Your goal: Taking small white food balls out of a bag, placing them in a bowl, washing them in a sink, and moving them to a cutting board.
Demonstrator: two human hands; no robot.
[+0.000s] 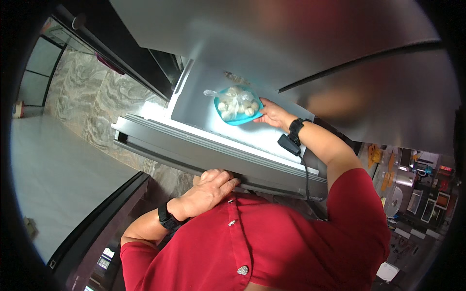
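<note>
An open refrigerator drawer [204,129] with a white inside and a grey front lies before me. My right hand [273,114] grips the right rim of a turquoise tray or shallow bowl [237,122] over the drawer. Clear plastic bags [235,102] of pale round pieces, perhaps mushrooms or garlic, sit on it. Just behind it, a small dark item in clear wrap [236,77] lies in the drawer. My left hand [214,187] rests with curled fingers at the outer edge of the drawer front; its fingertips are partly hidden.
Grey refrigerator doors [382,83] rise behind and to the right of the drawer. Marble-patterned flooring or wall tile [120,91] shows at the left. A cabled black device [289,144] hangs at my right wrist. Shelves with kitchen items [418,189] stand at the far right.
</note>
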